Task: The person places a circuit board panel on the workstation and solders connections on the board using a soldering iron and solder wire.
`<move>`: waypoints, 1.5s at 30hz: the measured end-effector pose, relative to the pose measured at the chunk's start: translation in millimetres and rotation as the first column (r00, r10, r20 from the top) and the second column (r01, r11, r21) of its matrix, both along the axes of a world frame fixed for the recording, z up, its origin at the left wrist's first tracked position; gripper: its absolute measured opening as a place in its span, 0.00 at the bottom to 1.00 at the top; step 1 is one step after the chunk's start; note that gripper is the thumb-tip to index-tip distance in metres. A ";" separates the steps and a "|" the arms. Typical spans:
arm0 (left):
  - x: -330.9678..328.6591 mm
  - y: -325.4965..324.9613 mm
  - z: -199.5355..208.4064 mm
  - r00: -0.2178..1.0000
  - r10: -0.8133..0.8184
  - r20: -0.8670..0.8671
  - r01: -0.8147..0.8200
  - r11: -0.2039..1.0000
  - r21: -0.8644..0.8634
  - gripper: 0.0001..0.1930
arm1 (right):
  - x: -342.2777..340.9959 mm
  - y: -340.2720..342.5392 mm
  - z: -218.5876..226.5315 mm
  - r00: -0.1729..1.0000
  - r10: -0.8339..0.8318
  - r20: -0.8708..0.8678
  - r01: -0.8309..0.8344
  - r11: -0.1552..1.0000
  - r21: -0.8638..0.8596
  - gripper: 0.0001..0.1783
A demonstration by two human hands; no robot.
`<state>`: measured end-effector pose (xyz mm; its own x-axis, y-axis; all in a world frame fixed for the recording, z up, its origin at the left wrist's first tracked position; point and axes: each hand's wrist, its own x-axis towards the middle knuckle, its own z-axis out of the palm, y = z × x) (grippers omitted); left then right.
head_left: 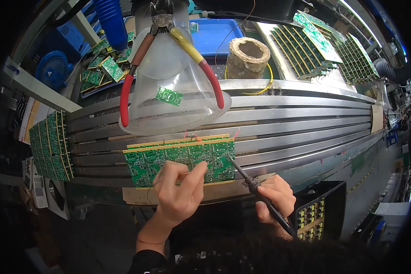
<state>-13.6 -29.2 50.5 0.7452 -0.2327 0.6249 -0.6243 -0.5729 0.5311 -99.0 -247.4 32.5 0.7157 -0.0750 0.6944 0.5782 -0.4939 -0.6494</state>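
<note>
Left hand [178, 189] pinching what looks like solder wire [213, 160], right hand [277, 196] wrapped round a soldering iron [240, 170]: I'd warm each joint before feeding, on the green circuit-board panel [182, 153] at the slatted bench's [283, 113] near edge.

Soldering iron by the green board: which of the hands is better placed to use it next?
Right, most likely: the right hand grips the soldering iron, tip near the right end of the green board; the left hand seems to pinch thin wire.
</note>
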 end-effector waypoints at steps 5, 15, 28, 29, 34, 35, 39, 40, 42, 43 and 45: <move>10.7 10.8 2.7 0.985 -0.047 0.164 0.029 0.994 0.110 0.16 | -9.8 -5.5 -2.3 1.000 -0.013 0.000 0.013 1.000 0.027 0.14; -9.0 14.5 -17.0 0.991 -0.021 0.134 0.002 0.990 0.140 0.12 | 95.4 -42.0 53.6 0.961 -0.231 0.153 0.225 0.973 0.054 0.20; -10.3 20.4 -19.9 0.984 -0.035 0.177 0.016 0.994 0.105 0.10 | 33.6 -19.0 7.7 0.965 -0.260 0.020 0.257 0.960 0.110 0.13; -10.7 19.2 -19.9 0.983 -0.043 0.179 0.023 0.993 0.112 0.10 | 24.7 -18.1 -1.3 0.974 -0.221 0.049 0.208 0.958 0.197 0.12; -17.8 18.2 -21.7 0.983 -0.081 0.162 0.066 0.993 0.100 0.10 | -9.8 -7.6 -26.2 0.998 0.038 0.051 -0.052 0.951 0.304 0.14; -19.5 18.3 -22.8 0.984 -0.084 0.160 0.069 0.993 0.101 0.10 | -14.7 -6.7 -26.3 0.998 0.035 0.049 -0.048 0.951 0.305 0.14; -25.9 21.2 -29.7 0.981 -0.102 0.163 0.082 0.988 0.129 0.10 | -29.4 -4.4 -22.5 0.995 0.100 0.009 -0.100 0.980 0.175 0.12; -26.3 20.8 -30.2 0.981 -0.105 0.162 0.084 0.988 0.128 0.10 | -30.8 -3.5 -23.4 0.995 0.098 0.007 -0.097 0.980 0.175 0.12; -26.7 18.1 -29.5 0.982 -0.103 0.159 0.082 0.988 0.132 0.09 | -32.9 -1.5 -25.7 0.999 0.048 0.016 -0.050 0.983 0.176 0.12; -26.4 16.3 -28.8 0.982 -0.102 0.159 0.081 0.988 0.135 0.09 | -33.6 -0.5 -26.9 0.999 0.023 0.022 -0.026 0.984 0.178 0.12; -25.7 11.7 -28.4 0.982 -0.106 0.158 0.085 0.987 0.138 0.09 | -35.3 0.3 -29.1 1.000 -0.007 0.027 0.002 0.984 0.180 0.12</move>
